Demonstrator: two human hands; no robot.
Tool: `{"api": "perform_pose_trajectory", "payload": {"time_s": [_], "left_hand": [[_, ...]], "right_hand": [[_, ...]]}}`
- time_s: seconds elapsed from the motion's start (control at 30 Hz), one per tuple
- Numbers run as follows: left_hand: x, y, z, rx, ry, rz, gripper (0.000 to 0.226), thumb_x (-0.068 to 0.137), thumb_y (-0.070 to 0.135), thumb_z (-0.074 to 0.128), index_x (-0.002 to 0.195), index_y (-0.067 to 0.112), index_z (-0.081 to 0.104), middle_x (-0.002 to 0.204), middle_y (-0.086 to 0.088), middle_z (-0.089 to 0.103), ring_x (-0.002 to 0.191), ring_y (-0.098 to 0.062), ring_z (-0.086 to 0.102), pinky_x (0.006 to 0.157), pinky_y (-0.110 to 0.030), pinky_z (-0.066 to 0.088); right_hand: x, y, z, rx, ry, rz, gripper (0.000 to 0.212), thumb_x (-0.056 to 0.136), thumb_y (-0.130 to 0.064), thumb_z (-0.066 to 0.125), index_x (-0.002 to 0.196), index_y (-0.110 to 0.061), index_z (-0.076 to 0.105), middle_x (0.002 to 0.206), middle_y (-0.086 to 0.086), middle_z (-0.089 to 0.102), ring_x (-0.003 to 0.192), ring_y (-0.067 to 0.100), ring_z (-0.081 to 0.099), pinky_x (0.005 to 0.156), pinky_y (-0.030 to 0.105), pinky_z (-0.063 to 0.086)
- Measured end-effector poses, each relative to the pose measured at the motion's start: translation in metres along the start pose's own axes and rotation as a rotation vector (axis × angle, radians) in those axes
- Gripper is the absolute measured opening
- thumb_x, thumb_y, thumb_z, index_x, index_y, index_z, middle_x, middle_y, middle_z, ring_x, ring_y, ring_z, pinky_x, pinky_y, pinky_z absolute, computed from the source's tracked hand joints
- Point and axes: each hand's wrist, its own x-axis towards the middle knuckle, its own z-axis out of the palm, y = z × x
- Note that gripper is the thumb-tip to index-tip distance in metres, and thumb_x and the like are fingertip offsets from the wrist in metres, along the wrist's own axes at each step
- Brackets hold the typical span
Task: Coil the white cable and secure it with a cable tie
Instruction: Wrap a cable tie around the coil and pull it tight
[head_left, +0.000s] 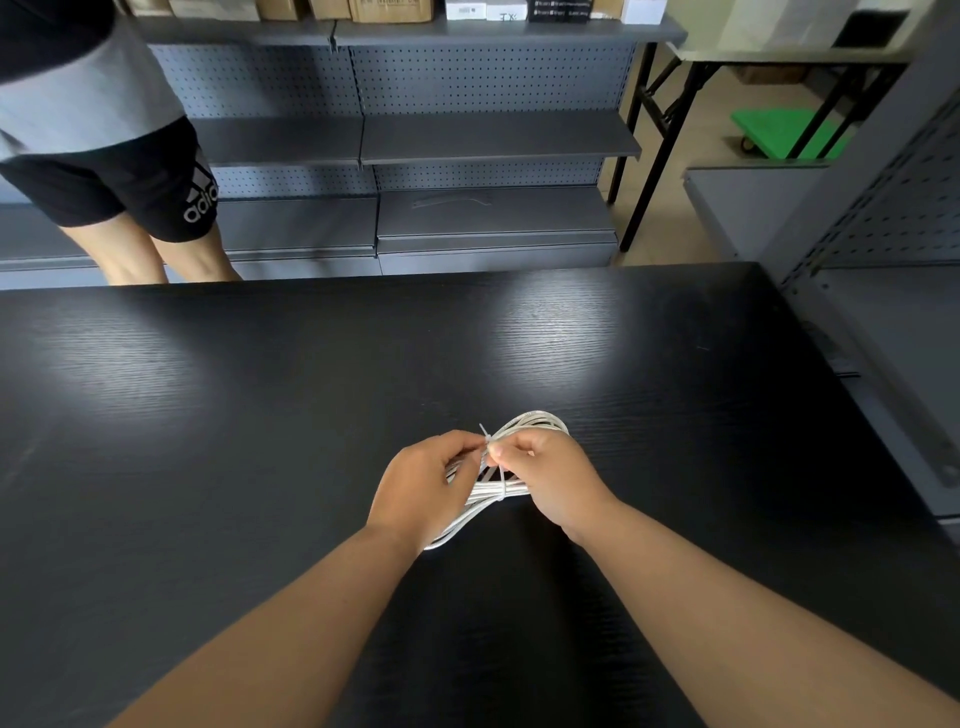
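The white cable (530, 422) is wound into a coil of several loops and sits low over the black table (260, 415), squeezed at its middle so it forms a figure-eight. A pale cable tie (502, 483) wraps around the pinched middle of the bundle, and its free end sticks up between my fingertips. My left hand (426, 486) pinches the tie's upper end from the left. My right hand (550, 480) pinches the same tie from the right, fingers curled over the coil. Parts of the coil are hidden under both hands.
A person in black shorts (135, 182) stands beyond the table's far left edge. Grey pegboard shelving (467, 140) runs behind the table and another grey rack (883, 218) stands at the right. A folding table (779, 52) and green cart (784, 135) stand at the back right.
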Motion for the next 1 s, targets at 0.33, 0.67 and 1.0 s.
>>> {"api": "perform_pose_trajectory", "payload": {"time_s": [0.33, 0.67, 1.0], "left_hand": [[-0.006, -0.008, 0.002, 0.191, -0.024, 0.142, 0.029, 0.093, 0.017, 0.052, 0.120, 0.022, 0.062, 0.116, 0.009, 0.067, 0.104, -0.011, 0.061, 0.085, -0.013, 0.040], [-0.006, -0.009, 0.003, 0.184, 0.044, 0.226, 0.022, 0.090, 0.011, 0.057, 0.107, 0.018, 0.070, 0.083, 0.004, 0.071, 0.093, -0.009, 0.049, 0.071, -0.008, 0.034], [-0.006, -0.013, 0.007, 0.186, 0.052, 0.234, 0.014, 0.087, 0.008, 0.058, 0.089, 0.013, 0.071, 0.070, 0.003, 0.068, 0.084, -0.010, 0.050, 0.069, -0.005, 0.032]], "right_hand": [[0.002, -0.005, 0.000, 0.015, 0.153, 0.065, 0.014, 0.077, -0.020, 0.071, 0.084, -0.019, 0.059, 0.090, 0.002, 0.070, 0.085, 0.014, 0.066, 0.070, 0.021, 0.050], [0.006, -0.016, -0.001, -0.187, 0.032, 0.087, 0.023, 0.088, -0.037, 0.057, 0.080, -0.018, 0.069, 0.072, -0.005, 0.067, 0.084, 0.014, 0.066, 0.087, 0.034, 0.051], [0.015, -0.025, 0.001, -0.500, -0.001, 0.060, 0.020, 0.087, -0.034, 0.055, 0.069, -0.031, 0.061, 0.083, -0.005, 0.071, 0.086, 0.016, 0.065, 0.087, 0.040, 0.052]]}}
